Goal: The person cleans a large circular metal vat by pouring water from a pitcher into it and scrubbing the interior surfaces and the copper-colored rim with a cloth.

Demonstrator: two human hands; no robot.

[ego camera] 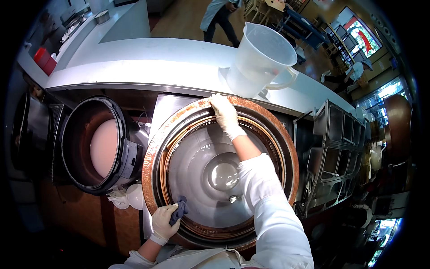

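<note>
Before me stands a large round metal vessel with a hammered copper-coloured rim [153,148]. Its grey inner basin [191,171] looks wet and shiny, with liquid in the round hollow at the bottom. Thin tan bands [163,175] circle the inside wall. My left hand [164,222], in a pale glove, holds a bunched dark blue-grey cloth [179,210] at the near left side of the vessel. Across the basin reaches my right arm; my gloved right hand [224,112] grips the far rim, its fingertips partly hidden. The right sleeve covers part of the basin.
A translucent plastic measuring jug [258,60] stands on the white counter ledge [151,72] beyond the vessel. At left, an open deep pot [75,144] contains pale pinkish liquid. White bowls [135,196] sit beside it. Metal pans in a rack [336,144] are at right. A person [221,20] is beyond the counter.
</note>
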